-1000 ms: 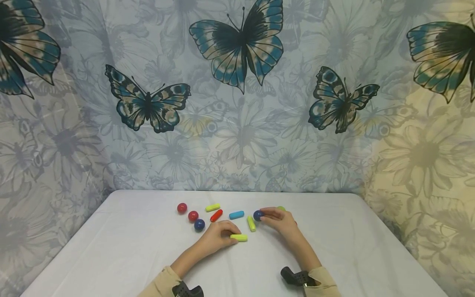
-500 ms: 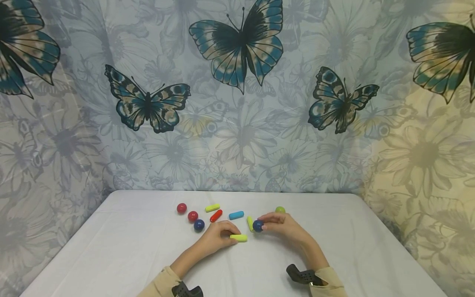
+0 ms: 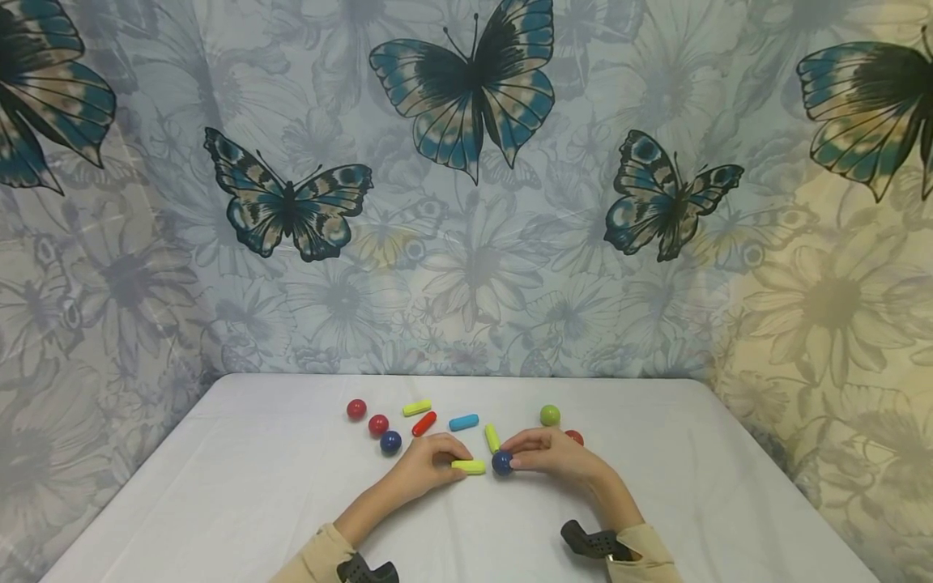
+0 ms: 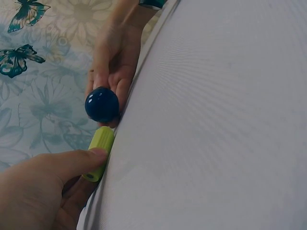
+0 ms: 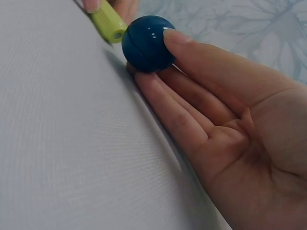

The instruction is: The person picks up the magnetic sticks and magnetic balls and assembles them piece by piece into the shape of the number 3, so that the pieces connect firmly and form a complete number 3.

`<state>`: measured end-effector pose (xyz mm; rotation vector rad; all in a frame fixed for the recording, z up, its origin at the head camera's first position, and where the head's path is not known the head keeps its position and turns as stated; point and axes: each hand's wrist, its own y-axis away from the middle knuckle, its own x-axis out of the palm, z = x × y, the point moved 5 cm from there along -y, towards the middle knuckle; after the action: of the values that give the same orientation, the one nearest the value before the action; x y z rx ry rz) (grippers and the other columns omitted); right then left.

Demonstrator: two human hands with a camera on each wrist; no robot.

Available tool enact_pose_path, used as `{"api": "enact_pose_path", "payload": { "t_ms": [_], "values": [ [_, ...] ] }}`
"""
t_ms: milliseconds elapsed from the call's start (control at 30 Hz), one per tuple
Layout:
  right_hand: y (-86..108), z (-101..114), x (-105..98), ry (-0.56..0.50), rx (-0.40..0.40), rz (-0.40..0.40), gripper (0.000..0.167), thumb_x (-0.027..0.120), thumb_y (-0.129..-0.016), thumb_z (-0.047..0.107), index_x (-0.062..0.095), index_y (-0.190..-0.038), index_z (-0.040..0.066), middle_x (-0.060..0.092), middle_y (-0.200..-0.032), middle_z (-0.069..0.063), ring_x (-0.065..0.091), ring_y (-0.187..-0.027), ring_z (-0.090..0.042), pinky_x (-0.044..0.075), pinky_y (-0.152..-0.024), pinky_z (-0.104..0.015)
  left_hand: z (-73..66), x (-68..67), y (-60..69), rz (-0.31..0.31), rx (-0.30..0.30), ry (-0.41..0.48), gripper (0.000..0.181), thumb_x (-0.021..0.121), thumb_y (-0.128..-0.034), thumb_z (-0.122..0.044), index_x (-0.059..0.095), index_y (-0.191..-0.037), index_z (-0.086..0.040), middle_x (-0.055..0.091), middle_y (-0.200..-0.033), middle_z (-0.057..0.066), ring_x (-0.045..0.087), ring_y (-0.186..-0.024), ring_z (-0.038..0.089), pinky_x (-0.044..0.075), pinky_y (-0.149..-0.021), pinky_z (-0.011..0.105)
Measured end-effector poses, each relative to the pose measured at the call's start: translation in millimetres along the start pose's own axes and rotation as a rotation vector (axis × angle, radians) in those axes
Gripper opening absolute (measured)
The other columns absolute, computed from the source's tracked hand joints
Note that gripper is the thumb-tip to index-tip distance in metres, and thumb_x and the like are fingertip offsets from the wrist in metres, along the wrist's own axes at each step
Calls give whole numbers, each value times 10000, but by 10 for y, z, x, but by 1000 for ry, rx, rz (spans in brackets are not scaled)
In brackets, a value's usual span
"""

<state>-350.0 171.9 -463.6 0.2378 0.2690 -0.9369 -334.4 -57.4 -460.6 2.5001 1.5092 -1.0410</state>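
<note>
My left hand point(image 3: 430, 463) pinches a short yellow-green ridged rod point(image 3: 470, 467) between thumb and fingers, low over the white table. A small hole shows in the rod's end in the right wrist view. My right hand point(image 3: 561, 455) holds a shiny dark blue ball point(image 3: 501, 463) by thumb and fingertips, just right of the rod's free end. In the left wrist view the blue ball point(image 4: 101, 104) lies close to the tip of the rod point(image 4: 100, 151); whether they touch I cannot tell. A second yellow-green rod point(image 3: 492, 438) lies just behind the held ball.
Left on the table point(image 3: 219, 486) are two red balls point(image 3: 356, 409), another blue ball point(image 3: 390, 441), a yellow-green rod point(image 3: 417, 408) and a red rod point(image 3: 424, 423). A light blue rod point(image 3: 463, 423) lies mid-table. Behind my right hand sit a green ball point(image 3: 550, 415) and a partly hidden red ball point(image 3: 574, 437).
My right hand has brought the blue ball toward me, from behind the loose rod to beside the held rod's end. The green and red balls behind it are uncovered. My left hand stays put.
</note>
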Motion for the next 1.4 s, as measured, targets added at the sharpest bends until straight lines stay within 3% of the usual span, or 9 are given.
{"api": "enact_pose_path", "payload": {
  "t_ms": [333,933,1233,1400],
  "values": [
    [-18,7,15,4,-17,-35,387,700,-899,244,647,-1231,54,692,-1218,-124,656,-1096,-113,529,-974,-316,9,6,-4,-2,16,-3,217,772,-802,-67,745,-1006,-138,735,-1007,1,656,-980,73,529,-911,197],
    [-39,68,66,7,-62,-20,369,711,-885,156,641,-1206,-13,686,-1199,-189,669,-1091,-137,534,-902,-206,43,7,-5,-3,16,24,219,769,-809,-68,741,-1017,-131,735,-1012,14,662,-980,89,533,-904,192],
    [-42,81,84,25,-57,-28,373,721,-880,182,648,-1200,4,691,-1200,-169,665,-1123,-182,529,-970,-305,15,4,1,-4,13,32,220,762,-813,-61,740,-1024,-119,728,-1026,28,668,-987,124,535,-900,191],
    [-48,80,92,26,-68,-26,371,723,-877,172,647,-1198,0,691,-1197,-175,668,-1118,-180,525,-970,-292,-9,-3,9,1,8,34,215,759,-815,-57,738,-1024,-107,726,-1025,34,668,-986,131,535,-894,185]
  ]
}}
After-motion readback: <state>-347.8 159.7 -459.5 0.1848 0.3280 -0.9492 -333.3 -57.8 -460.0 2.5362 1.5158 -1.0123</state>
